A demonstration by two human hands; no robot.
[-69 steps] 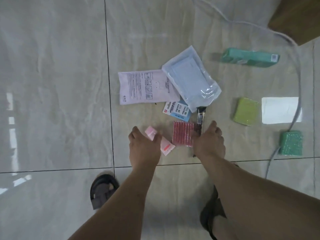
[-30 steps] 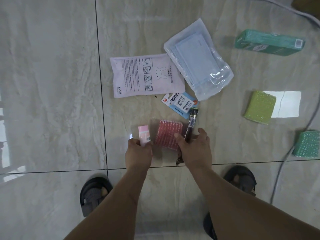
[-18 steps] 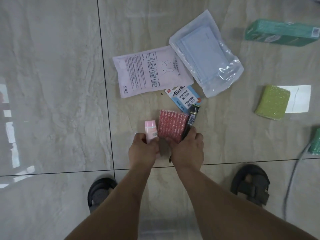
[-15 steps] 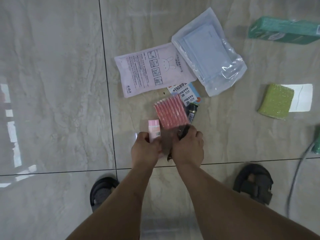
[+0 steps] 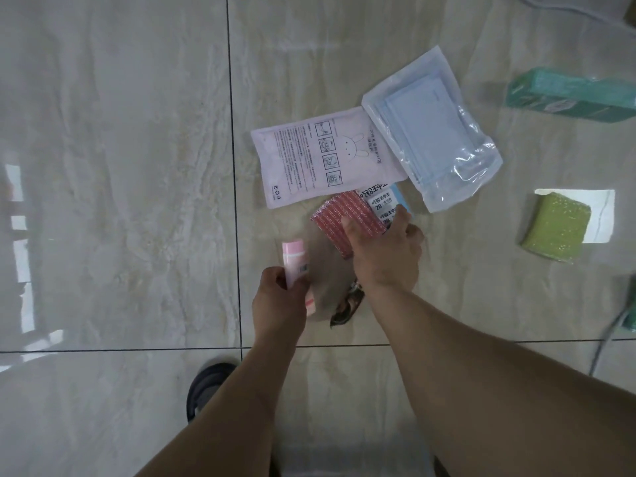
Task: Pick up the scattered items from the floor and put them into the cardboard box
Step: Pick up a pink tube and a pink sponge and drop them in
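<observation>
A floor (image 5: pixel 113 166) of large, glossy, marbled beige tiles fills the view, crossed by dark grout lines (image 5: pixel 234 166) (one running up the frame, one across it lower down). Pale window reflections (image 5: pixel 19 235) show on the tiles at the left edge, and a bright rectangular patch of light (image 5: pixel 602 215) lies on the right. A grey cable (image 5: pixel 605 339) trails along the right edge; a white cable (image 5: pixel 564 8) curves through the top right corner. A dark sandal (image 5: pixel 206 387) shows near the bottom.
</observation>
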